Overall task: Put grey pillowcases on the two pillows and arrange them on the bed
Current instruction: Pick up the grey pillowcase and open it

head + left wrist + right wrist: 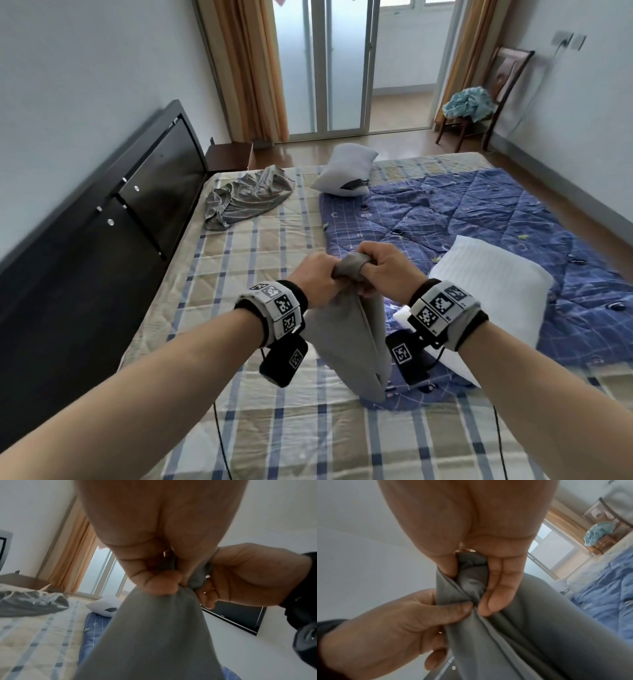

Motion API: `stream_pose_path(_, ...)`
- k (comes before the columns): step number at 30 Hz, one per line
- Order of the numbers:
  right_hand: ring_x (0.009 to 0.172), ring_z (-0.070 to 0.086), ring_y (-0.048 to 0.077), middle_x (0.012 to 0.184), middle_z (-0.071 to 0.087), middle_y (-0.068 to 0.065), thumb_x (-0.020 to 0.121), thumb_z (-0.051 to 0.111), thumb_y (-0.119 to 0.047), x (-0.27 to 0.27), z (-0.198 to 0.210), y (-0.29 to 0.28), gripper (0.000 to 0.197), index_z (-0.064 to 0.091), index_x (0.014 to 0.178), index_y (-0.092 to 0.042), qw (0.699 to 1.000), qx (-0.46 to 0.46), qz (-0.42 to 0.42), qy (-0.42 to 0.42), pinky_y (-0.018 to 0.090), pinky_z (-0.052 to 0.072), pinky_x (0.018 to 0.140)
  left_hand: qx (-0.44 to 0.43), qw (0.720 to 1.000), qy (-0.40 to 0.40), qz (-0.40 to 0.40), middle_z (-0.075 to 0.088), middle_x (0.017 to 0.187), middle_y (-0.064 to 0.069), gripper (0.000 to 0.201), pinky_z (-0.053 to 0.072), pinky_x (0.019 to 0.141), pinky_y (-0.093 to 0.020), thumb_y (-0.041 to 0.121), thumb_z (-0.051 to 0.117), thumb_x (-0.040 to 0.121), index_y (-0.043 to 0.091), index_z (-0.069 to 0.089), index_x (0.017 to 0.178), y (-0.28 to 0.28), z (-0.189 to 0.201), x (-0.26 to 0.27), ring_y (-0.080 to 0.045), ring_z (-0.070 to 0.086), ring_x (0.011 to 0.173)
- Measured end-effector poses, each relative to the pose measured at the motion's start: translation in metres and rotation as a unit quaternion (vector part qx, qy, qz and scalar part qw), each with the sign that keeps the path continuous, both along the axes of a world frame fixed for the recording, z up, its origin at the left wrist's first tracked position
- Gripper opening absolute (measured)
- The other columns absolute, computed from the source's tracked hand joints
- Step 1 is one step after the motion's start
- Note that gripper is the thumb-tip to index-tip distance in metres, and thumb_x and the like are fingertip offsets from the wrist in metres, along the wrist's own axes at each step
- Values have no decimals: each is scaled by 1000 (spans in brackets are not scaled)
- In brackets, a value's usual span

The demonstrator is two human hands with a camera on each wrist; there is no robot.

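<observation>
A grey pillowcase (349, 346) hangs from both my hands above the bed. My left hand (317, 281) and right hand (380, 270) grip its bunched top edge side by side, fingers curled round the cloth (471, 580). In the left wrist view the pillowcase (154, 635) drops below my left hand (163, 582). A bare white pillow (486, 301) lies on the blue quilt to my right. A second white pillow (346, 169) lies at the bed's far side. Another grey pillowcase (246, 197) lies crumpled near the headboard.
The bed (239, 267) has a plaid sheet, with a blue quilt (496, 212) spread over its right half. A dark headboard (102, 219) runs along the left wall. Beyond are glass doors (329, 65), curtains, and a wooden chair (479, 113) holding teal cloth.
</observation>
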State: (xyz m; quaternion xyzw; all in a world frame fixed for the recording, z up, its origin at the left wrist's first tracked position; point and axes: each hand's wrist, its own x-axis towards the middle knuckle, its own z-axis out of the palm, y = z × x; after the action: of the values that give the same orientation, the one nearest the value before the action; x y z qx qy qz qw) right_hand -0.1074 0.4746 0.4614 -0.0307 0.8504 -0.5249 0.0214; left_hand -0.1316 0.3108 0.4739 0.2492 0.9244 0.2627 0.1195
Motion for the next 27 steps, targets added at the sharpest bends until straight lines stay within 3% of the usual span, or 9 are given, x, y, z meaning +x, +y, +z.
stream_pose_path(3,44,54,11,60,53,1,88,60,-11,5,-5,14,18,49,74,-12,996,84,1,-17,27,46,46,58,998,35,0,70,86,-10,27,47,68,-28,16,48,74,8,69,89,-2,0,-1,-23,62,80)
stream_pose_path(5,52,57,18,67,56,3,89,64,-15,13,-10,19,12,53,87,-9,995,73,23,-62,26,47,45,109,994,31,9,67,77,-9,30,46,67,-32,16,42,65,6,65,82,-5,4,-3,-22,58,74)
stream_pose_path(9,55,60,29,74,62,14,86,55,3,19,-31,22,38,53,117,-18,991,48,41,-120,29,52,43,203,979,20,1,50,63,-5,19,43,59,-41,17,47,66,1,55,69,-18,14,-1,-12,44,63)
stream_pose_path(13,40,54,15,67,61,1,83,60,-3,16,-55,17,33,59,100,-32,990,92,32,-105,24,43,39,207,977,57,-17,45,58,-1,10,36,55,-29,15,56,66,8,52,61,-30,35,7,-8,40,59)
stream_pose_path(16,35,54,10,89,70,20,88,60,-5,15,-73,9,13,68,94,-13,974,142,83,-158,24,44,39,212,974,84,-14,39,55,8,21,32,54,-24,9,57,66,20,42,56,-41,44,9,-4,35,56)
stream_pose_path(18,37,58,15,91,68,31,87,54,1,14,-85,4,16,70,88,-2,967,151,92,-182,26,48,40,217,972,92,0,38,57,7,24,33,56,-29,6,56,65,21,39,58,-53,43,6,-9,36,58)
stream_pose_path(22,67,66,36,61,61,7,73,43,-4,9,-86,-6,30,61,64,-26,978,161,57,-116,30,50,52,136,980,126,67,54,69,-3,18,41,62,-37,3,53,66,16,46,76,-82,28,-8,-20,52,68)
stream_pose_path(24,76,63,39,63,53,-3,63,39,-13,7,-74,-8,25,55,64,-32,985,155,47,-65,43,53,66,3,991,97,94,62,89,-11,34,44,68,-35,1,51,70,19,50,99,-96,20,-11,-31,60,87)
stream_pose_path(27,74,58,30,68,55,0,67,42,-16,6,-46,-13,16,56,72,-22,992,116,41,-6,54,51,78,-203,978,2,50,54,130,-13,72,43,91,-31,4,59,76,20,33,141,-104,1,-3,-31,51,122)
